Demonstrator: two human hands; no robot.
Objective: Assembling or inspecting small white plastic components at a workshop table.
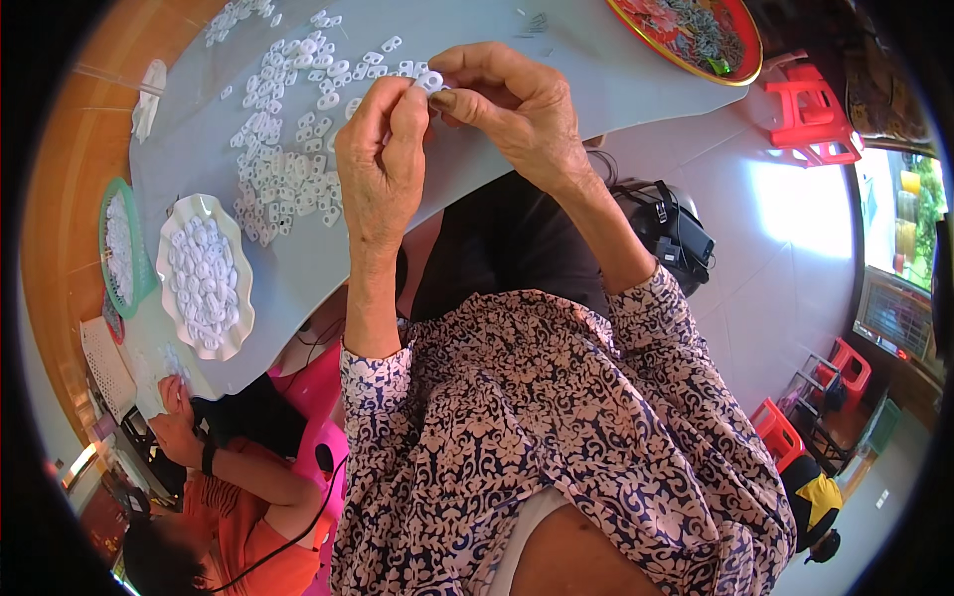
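Between my two hands, above the table's near edge, is a small white plastic piece (429, 81) with a round, ring-like end. My left hand (383, 164) pinches it from the left with thumb and fingers. From the right, the thumb and curled fingers of my right hand (512, 104) close on the same piece. The fingertips partly hide it, so I cannot tell whether it is one part or two joined. Just beyond and left of my hands, many loose white plastic pieces (288, 184) with holes lie scattered on the grey-covered table (596, 89).
A scalloped white dish (233, 333) of round white pieces stands at left, beside a green basket (121, 189). A red tray (745, 74) holds small metal parts at far right. A co-worker in orange (268, 507) works at lower left. Red stools (815, 114) stand at right.
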